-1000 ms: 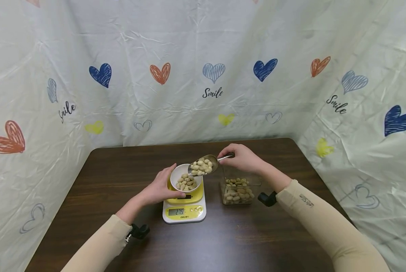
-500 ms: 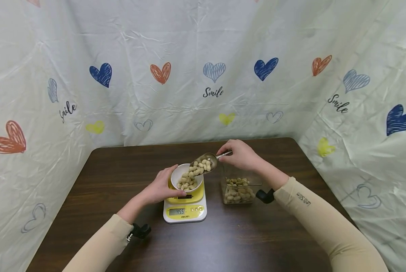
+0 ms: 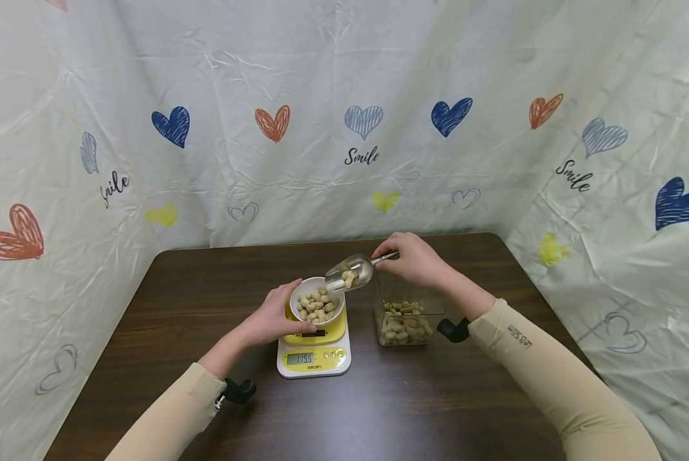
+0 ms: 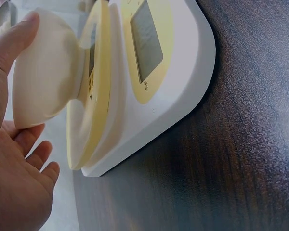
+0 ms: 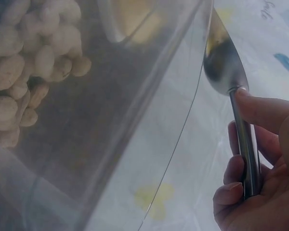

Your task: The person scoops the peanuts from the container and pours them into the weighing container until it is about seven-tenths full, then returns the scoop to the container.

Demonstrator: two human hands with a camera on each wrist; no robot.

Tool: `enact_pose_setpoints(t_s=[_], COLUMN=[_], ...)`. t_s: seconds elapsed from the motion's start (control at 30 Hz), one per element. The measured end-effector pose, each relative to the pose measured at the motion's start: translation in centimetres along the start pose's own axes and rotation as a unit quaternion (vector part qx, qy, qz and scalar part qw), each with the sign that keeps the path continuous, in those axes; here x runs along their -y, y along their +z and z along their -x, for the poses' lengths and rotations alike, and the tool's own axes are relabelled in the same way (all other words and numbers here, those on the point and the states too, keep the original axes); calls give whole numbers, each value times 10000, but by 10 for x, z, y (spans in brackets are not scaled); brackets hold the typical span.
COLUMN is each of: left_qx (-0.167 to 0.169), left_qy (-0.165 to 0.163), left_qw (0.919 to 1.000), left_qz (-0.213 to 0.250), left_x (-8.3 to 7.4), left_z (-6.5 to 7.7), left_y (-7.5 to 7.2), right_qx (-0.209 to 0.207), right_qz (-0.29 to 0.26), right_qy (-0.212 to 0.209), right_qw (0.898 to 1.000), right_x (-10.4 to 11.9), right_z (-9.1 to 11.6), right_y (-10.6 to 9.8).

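A white bowl [image 3: 305, 288] with peanuts [image 3: 317, 310] in it stands on a yellow and white kitchen scale [image 3: 316, 366]. My left hand [image 3: 272, 315] holds the bowl from its left side, thumb at the near rim and fingers round the far side; the left wrist view shows the bowl's outer wall [image 4: 45, 72] between them. My right hand [image 3: 410, 259] grips the handle of a metal scoop [image 3: 357, 270], which tilts down leftward with its lip over the bowl's right rim. A few peanuts [image 3: 349, 277] lie inside the scoop. In the right wrist view, fingers curl round the handle [image 5: 245, 144].
Right of the scale, a clear plastic container [image 3: 381, 294] partly filled with peanuts [image 5: 19, 72] stands below my right forearm. The scale's display [image 3: 300, 358] shows digits. A white curtain [image 3: 298, 205] with printed hearts hangs behind the dark wooden table [image 3: 379, 410].
Most of the peanuts have slid from the scoop into the bowl. My right hand has risen slightly and the scoop has tipped. The scale's reading has climbed; my left hand keeps its place.
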State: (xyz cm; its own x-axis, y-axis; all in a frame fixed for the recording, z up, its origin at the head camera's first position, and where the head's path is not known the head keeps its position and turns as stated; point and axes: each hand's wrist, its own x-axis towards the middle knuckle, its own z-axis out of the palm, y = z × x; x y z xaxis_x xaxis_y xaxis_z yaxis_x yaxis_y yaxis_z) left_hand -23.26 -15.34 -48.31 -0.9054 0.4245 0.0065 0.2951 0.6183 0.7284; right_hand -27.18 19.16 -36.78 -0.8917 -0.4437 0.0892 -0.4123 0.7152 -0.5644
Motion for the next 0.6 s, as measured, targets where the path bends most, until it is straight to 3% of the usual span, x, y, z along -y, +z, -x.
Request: enact_pose_setpoints(t_s=[0.6], left_qx=[51], left_qy=[-42], left_qw=[9999], left_qz=[87], left_x=[-4], left_z=[2], left_y=[-1], right_qx=[-135], right_qz=[82], right_qy=[-114], right_qw=[9998], right_x=[-3], right_z=[7], right_y=[-12])
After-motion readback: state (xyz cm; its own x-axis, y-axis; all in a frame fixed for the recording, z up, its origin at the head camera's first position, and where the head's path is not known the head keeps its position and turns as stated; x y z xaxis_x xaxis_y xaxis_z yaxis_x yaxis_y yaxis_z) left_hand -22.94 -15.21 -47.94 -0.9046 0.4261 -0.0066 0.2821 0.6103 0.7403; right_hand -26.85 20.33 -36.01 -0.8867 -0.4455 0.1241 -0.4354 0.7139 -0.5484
